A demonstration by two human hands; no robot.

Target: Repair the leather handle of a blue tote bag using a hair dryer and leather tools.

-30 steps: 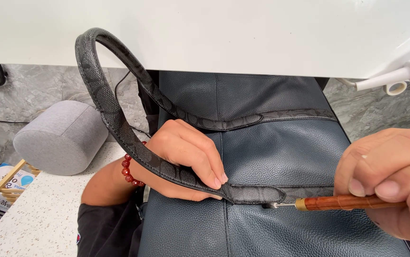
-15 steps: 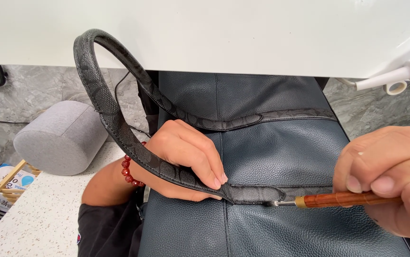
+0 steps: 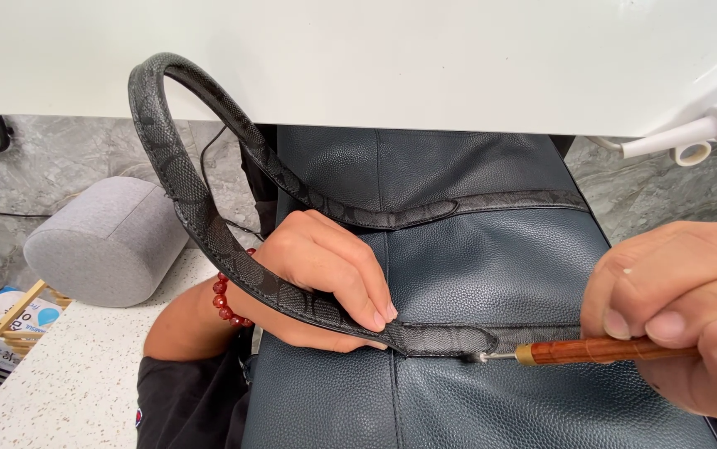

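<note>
The left hand (image 3: 325, 278) was closed on the patterned grey strap (image 3: 200, 224) of a dark blue leather bag (image 3: 475, 266), the fingers (image 3: 371, 291) pressing the strap flat against the front of the bag, it seemed in order to keep it from moving under the tool; the rest of the strap rose in a loop above the bag and came down again along its upper edge; the right hand (image 3: 682, 316) gripped a wooden-handled tool (image 3: 599, 351) between thumb and fingers, held nearly level, with its thin metal tip touching the end of the strap just beside the left fingertips; the bag lay on a speckled white counter (image 3: 76, 391), and what it contained could not be seen; a grey cylinder-shaped cushion (image 3: 105, 245) stood near on the left; a red bead bracelet (image 3: 227, 295) was on the left wrist.
</note>
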